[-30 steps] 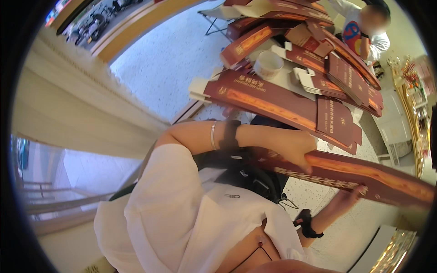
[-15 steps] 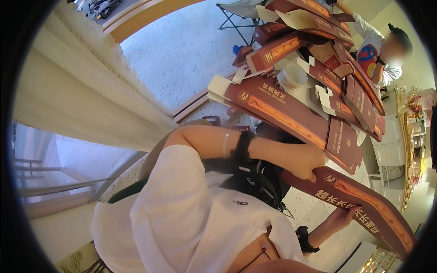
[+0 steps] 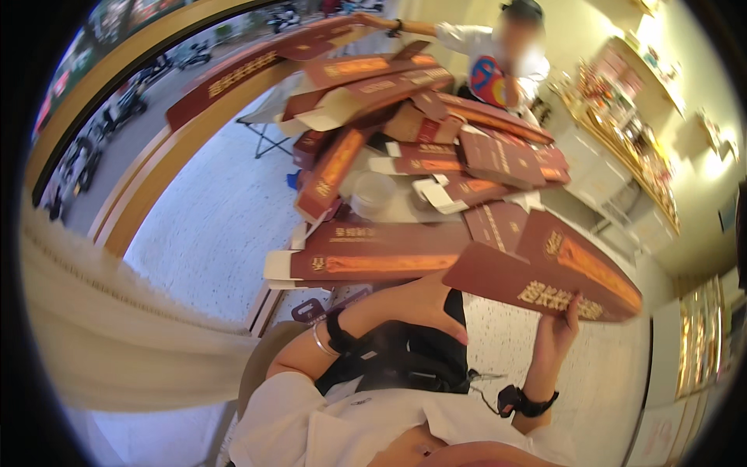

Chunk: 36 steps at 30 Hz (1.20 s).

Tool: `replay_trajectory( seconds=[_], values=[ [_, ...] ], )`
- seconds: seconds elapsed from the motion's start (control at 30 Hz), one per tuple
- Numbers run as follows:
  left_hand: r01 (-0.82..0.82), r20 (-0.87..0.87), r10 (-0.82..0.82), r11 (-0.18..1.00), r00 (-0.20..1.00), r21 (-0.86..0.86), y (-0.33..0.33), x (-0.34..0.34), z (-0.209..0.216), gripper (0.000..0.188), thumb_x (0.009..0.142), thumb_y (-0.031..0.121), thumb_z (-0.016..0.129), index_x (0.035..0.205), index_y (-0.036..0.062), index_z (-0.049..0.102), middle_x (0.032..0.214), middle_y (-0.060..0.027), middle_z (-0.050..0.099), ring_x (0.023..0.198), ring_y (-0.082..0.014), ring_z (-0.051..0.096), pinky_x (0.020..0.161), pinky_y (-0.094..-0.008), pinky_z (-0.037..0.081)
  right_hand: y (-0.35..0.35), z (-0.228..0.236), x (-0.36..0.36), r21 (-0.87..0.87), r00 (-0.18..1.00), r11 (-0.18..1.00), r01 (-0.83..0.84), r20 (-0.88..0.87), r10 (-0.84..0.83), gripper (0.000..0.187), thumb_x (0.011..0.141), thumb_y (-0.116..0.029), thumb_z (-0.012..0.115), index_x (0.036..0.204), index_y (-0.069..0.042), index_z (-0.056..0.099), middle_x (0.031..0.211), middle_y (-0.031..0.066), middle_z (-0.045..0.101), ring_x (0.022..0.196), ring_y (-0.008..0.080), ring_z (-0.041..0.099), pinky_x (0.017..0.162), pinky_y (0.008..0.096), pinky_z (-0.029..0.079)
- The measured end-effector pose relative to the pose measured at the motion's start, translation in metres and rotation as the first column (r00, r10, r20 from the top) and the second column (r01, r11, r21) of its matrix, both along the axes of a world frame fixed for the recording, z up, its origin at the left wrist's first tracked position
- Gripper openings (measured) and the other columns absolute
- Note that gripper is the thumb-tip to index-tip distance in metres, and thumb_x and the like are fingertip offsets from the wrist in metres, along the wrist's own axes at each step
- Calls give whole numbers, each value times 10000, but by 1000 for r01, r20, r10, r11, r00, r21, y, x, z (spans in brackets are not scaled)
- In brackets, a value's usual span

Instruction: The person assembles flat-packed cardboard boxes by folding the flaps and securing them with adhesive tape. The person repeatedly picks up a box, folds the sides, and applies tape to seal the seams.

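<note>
My right hand (image 3: 559, 331) grips the lower edge of a long maroon cardboard box (image 3: 537, 289), a folded-flat carton with a pastry picture, held raised and tilted over the floor. My left hand (image 3: 428, 305) is by the carton's left end, blurred, its thumb apart from the fingers; whether the fingertips touch the carton is unclear. Just beyond it, another long maroon box (image 3: 373, 253) with white end flaps lies on the table. A round pale tub (image 3: 373, 194) stands behind that box.
More maroon boxes (image 3: 498, 156) pile up across the table. At the far side a person (image 3: 498, 74) holds a long maroon carton (image 3: 257, 70) out to the left. A cream curtain (image 3: 132, 311) hangs on my left; a shelf of goods (image 3: 622, 148) lines the right wall.
The view has swung toward the right. My left hand has come off the carton's top edge, while my right hand keeps hold. The person opposite now shows a carton stretched out left.
</note>
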State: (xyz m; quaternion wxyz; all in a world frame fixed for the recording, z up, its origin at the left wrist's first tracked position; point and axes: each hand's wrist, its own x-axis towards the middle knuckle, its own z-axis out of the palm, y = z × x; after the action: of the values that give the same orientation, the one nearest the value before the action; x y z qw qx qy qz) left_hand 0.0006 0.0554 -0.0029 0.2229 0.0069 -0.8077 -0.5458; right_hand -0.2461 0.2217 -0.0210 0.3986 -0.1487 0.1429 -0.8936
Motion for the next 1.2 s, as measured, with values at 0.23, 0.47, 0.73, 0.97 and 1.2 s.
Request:
replay_trajectory(
  seconds=[0.23,0.47,0.73,0.97,1.2],
  values=[
    [-194,-331,147,974,932,-113,29,-66,8,908,617,335,856,1326,10,392,1329,-141,430,1241,-276,412,1025,-379,346,-8,13,47,136,979,980,-148,164,125,279,952,-153,535,1207,-43,507,1220,77,563,1169,202,504,1036,404,389],
    [-84,-424,184,966,887,243,42,-87,-6,964,594,355,877,1328,22,349,1271,-127,445,1192,-242,446,964,-372,398,1,10,66,95,853,891,-445,347,389,376,946,-238,555,1253,-33,480,1218,140,573,1118,252,568,955,404,467],
    [-188,-427,499,787,754,588,25,-119,-9,1121,607,318,870,1401,40,130,1306,-146,374,1206,-239,425,966,-365,412,46,34,-15,694,266,720,21,-698,665,826,789,-445,700,1397,-12,345,1325,181,505,1205,286,512,1007,434,391],
    [-9,-468,599,622,649,783,8,-120,-7,982,729,399,763,1413,27,164,1293,-130,420,1156,-251,497,940,-386,464,-15,-9,-15,398,-78,851,344,-890,448,1391,491,-433,890,1495,-57,3,1548,175,125,1433,282,144,1150,427,147],
    [24,-591,500,751,633,660,-15,-95,34,904,746,580,684,1339,-21,362,1234,-129,522,1075,-236,571,875,-350,522,-32,-28,-14,331,-129,916,229,-922,365,1334,533,-411,881,1496,-68,23,1544,212,61,1422,379,113,1136,449,180]
  ],
)
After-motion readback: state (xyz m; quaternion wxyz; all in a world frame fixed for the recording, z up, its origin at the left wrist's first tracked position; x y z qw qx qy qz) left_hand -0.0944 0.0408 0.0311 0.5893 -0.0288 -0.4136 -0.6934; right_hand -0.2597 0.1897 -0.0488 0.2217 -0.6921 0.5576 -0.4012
